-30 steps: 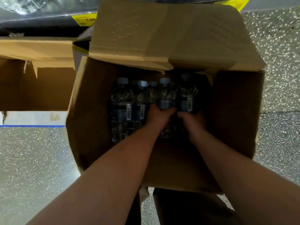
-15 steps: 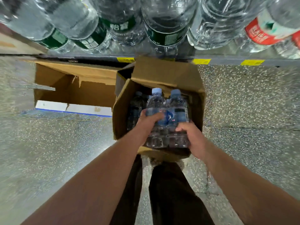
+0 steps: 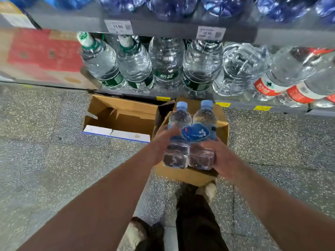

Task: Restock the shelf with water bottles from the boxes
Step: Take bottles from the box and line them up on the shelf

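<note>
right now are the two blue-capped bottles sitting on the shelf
No, the blue-capped bottles are held between the left hand and the right hand, above the open box on the floor.

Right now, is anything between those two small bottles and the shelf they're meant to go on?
Nothing stands in the air between the two small bottles, held by the left hand and right hand above the box, and the shelf. But large bottles fill its front straight ahead; no free gap shows there.

A shop: price tags (image 3: 211,33) on a shelf (image 3: 163,29) of bottled water (image 3: 166,64).
</note>
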A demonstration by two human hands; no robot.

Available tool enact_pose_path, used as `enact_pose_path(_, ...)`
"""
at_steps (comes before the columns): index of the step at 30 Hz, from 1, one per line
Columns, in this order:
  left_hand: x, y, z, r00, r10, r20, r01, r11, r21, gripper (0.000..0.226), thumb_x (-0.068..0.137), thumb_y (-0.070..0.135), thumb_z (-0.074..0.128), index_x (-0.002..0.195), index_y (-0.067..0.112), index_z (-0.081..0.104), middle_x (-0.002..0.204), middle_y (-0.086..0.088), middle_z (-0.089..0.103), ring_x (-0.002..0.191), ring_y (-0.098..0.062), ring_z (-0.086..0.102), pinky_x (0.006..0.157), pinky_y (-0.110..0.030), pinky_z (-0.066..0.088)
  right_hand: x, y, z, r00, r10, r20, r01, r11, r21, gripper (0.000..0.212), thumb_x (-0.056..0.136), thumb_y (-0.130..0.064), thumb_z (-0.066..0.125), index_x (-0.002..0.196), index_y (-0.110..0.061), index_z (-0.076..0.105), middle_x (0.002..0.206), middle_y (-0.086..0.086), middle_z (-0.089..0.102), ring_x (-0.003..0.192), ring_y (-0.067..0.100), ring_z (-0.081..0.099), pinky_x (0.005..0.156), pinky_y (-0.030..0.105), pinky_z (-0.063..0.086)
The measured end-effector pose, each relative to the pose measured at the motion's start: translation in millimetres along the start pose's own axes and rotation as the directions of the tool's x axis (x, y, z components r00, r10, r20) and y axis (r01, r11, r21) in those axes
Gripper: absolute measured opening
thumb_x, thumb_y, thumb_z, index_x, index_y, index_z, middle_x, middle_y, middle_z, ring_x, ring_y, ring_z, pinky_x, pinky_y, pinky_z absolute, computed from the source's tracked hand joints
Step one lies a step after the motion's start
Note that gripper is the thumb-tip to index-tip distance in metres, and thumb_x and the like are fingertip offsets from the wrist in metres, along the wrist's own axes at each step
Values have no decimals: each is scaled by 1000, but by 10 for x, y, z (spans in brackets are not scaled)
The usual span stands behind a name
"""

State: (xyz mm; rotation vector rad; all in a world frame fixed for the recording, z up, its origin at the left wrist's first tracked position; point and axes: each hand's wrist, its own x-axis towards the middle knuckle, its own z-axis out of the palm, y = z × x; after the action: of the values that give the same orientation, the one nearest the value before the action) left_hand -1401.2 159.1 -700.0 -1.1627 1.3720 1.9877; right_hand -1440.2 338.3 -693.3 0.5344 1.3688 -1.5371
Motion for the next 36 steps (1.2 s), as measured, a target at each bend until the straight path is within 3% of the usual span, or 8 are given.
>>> enact_pose_path(5, -649, 282, -262, 992, 118, 41, -120, 992, 36, 88, 36, 42, 86, 115, 20, 57, 113, -11, 66, 102, -34, 63, 95, -52, 48, -456, -139, 538, 989, -97, 109, 100, 995, -26, 82, 54, -31, 87, 127, -14, 56, 107, 15, 69, 87, 33, 68, 79, 48, 54)
enact_pose_path(12, -1729, 868, -599, 946, 323, 37, -323, 946, -5, 62, 58, 26, 84, 112, 6, 62, 105, -12, 68, 94, -28, 65, 71, -39, 59, -1327, -532, 1324, 927, -373, 31, 374, 924, -84, 55, 61, -8, 74, 114, -10, 61, 85, 9, 74, 70, 25, 72, 63, 36, 57)
enact_pose_path(14, -2123, 1058, -628, 915, 402, 41, -402, 915, -10, 28, 79, 18, 73, 102, 11, 59, 90, -6, 63, 79, -20, 61, 52, -24, 53, -1648, -660, 1575, 918, -395, 27, 396, 917, -50, 64, 57, -10, 75, 119, -8, 58, 91, 15, 73, 71, 28, 71, 63, 38, 58)
enact_pose_path(18, -2892, 1415, -659, 823, 542, 170, -556, 830, 47, 53, 60, 18, 83, 107, 4, 62, 93, -12, 68, 74, -21, 66, 75, -44, 56, -2326, -922, 1985, 830, -555, 47, 557, 824, -107, 33, 77, -4, 69, 111, -3, 66, 88, 14, 73, 78, 27, 69, 80, 45, 58)
enact_pose_path(21, -3352, 1685, -716, 764, 623, 170, -637, 770, 40, 77, 39, 28, 87, 107, -1, 64, 96, -16, 70, 76, -25, 69, 77, -47, 57, -2814, -1116, 2259, 780, -624, 46, 624, 770, -131, 29, 80, -6, 68, 109, -4, 68, 81, 6, 75, 71, 16, 72, 58, 25, 56)
enact_pose_path(25, -4015, 1983, -835, 646, 752, 136, -760, 650, 19, 60, 47, 20, 83, 104, 12, 65, 99, -10, 72, 92, -28, 67, 87, -46, 53, -3363, -1391, 2623, 666, -745, 27, 730, 644, -230, 50, 69, -17, 79, 116, -12, 64, 93, 1, 74, 79, 9, 70, 64, 21, 50)
enact_pose_path(30, -4668, 2283, -1015, 508, 856, 98, -861, 507, 27, 26, 71, 9, 78, 96, 10, 68, 84, 0, 71, 69, -7, 66, 57, -17, 50, -3908, -1627, 3043, 584, -809, 71, 797, 555, -238, 38, 78, -8, 73, 113, -16, 60, 91, -1, 70, 81, 12, 63, 64, 25, 42)
enact_pose_path(36, -5183, 2630, -1186, 431, 902, 13, -902, 431, 22, 14, 81, 10, 72, 91, 14, 62, 87, -6, 67, 77, -20, 63, 68, -33, 49, -4287, -1964, 3466, 533, -840, 103, 830, 495, -257, 35, 75, -15, 75, 107, -16, 61, 96, 3, 69, 91, 19, 61, 73, 31, 45)
